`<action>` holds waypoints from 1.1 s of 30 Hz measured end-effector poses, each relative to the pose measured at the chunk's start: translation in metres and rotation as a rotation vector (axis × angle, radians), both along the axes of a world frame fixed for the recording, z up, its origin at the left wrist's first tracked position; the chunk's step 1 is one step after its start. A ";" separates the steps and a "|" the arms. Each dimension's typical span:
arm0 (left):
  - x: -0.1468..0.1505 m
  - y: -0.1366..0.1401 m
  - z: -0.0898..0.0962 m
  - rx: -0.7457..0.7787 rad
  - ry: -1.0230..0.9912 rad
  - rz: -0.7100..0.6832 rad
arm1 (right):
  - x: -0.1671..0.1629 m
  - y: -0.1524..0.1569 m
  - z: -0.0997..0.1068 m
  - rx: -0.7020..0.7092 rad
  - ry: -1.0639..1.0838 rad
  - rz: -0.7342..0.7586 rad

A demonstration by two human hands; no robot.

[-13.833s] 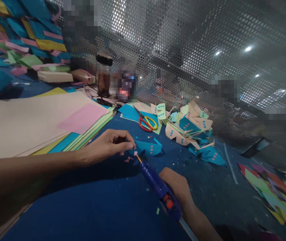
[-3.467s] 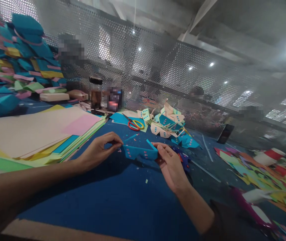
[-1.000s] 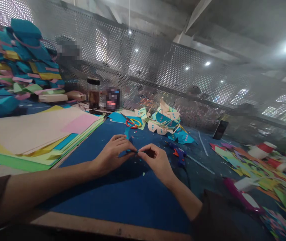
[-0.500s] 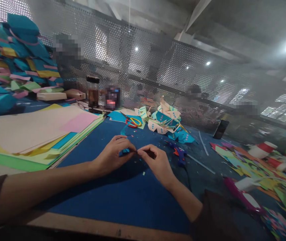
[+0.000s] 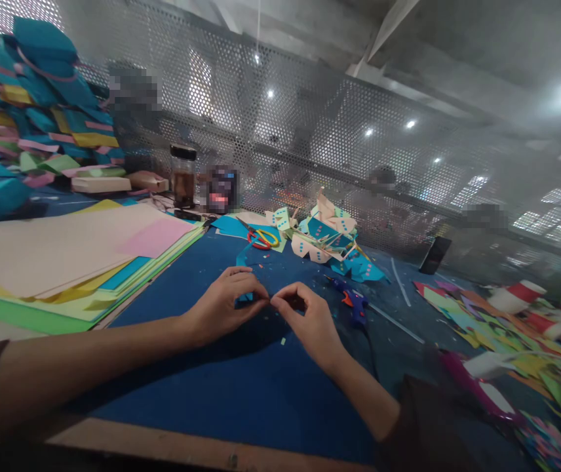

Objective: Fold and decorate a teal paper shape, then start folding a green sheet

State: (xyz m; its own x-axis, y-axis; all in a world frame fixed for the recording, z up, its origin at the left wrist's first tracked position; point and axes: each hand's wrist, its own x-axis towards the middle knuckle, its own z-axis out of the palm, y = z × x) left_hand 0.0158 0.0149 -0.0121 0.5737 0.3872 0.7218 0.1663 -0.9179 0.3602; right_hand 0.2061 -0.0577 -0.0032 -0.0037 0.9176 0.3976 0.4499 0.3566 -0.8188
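Note:
My left hand (image 5: 226, 298) and my right hand (image 5: 307, 314) meet fingertip to fingertip above the blue tabletop (image 5: 241, 393). Each is closed in a pinch, thumb against forefinger; whatever lies between the tips is too small to make out. A bright blue paper strip (image 5: 244, 259) shows behind my left hand, and more blue appears through the gap between its thumb and fingers. Whether the strip is held or lies on the table, I cannot tell. Right of my right hand lies a blue glue gun (image 5: 355, 305). Scissors (image 5: 262, 238) with red and yellow handles rest beyond my hands.
Coloured paper sheets (image 5: 64, 255) are stacked at left, near a jar (image 5: 183, 177) and a heap of folded paper pieces (image 5: 49, 111). Dotted paper shapes (image 5: 329, 229) are piled at the back. A phone (image 5: 435, 254), paper scraps (image 5: 482, 308) and a magenta tool (image 5: 480, 387) lie at right.
The view has shifted very slightly. My hands keep the same pinched pose, fingertips together, with barely any movement.

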 end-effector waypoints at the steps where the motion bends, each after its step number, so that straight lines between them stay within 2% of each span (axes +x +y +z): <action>1: 0.000 0.000 0.000 0.003 -0.001 -0.004 | 0.000 0.000 0.000 0.005 -0.008 -0.002; 26: -0.001 -0.003 0.000 0.009 0.008 -0.029 | -0.004 -0.004 0.003 -0.092 -0.024 0.032; 33: -0.002 -0.005 0.002 -0.007 0.020 -0.040 | -0.001 -0.002 0.000 -0.147 0.037 0.071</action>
